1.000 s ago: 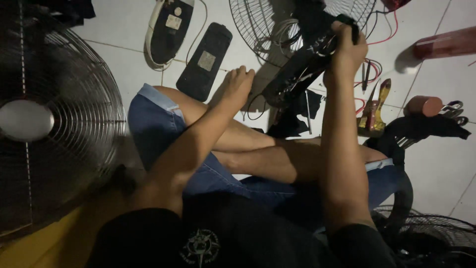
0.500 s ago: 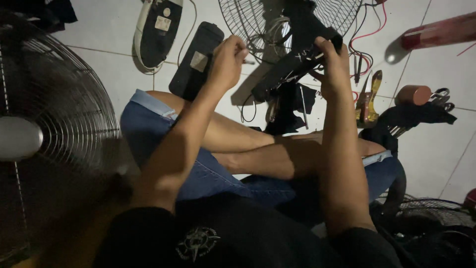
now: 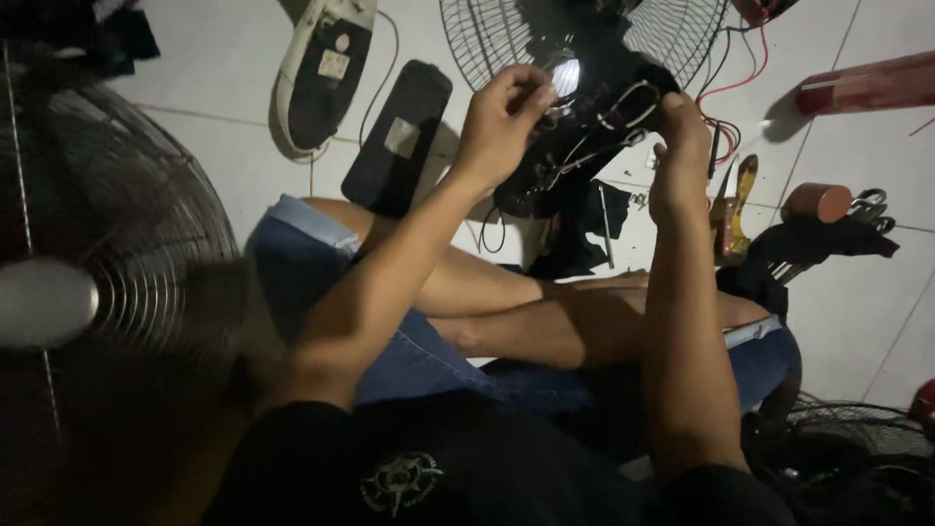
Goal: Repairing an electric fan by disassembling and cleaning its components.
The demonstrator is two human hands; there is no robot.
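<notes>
I sit cross-legged on a white tiled floor with a black fan motor unit (image 3: 584, 146) held up in front of me. My right hand (image 3: 679, 156) grips its right side. My left hand (image 3: 502, 122) pinches at the wires near a shiny metal part (image 3: 565, 73) at the unit's top. Thin wires (image 3: 609, 127) loop across the dark housing. A round wire fan guard (image 3: 487, 39) lies on the floor just behind the unit.
A large fan with a wire grille (image 3: 88, 292) stands close at my left. On the floor lie a black panel (image 3: 394, 136), a white-rimmed base cover (image 3: 321, 73), a yellow-handled tool (image 3: 735, 205), a red can (image 3: 867, 88), a small brown cylinder (image 3: 818, 202) and red and black leads (image 3: 726, 83).
My left hand has risen from the floor beside my knee up to the motor unit's top. The unit has tilted up between both hands, and my view has shifted forward.
</notes>
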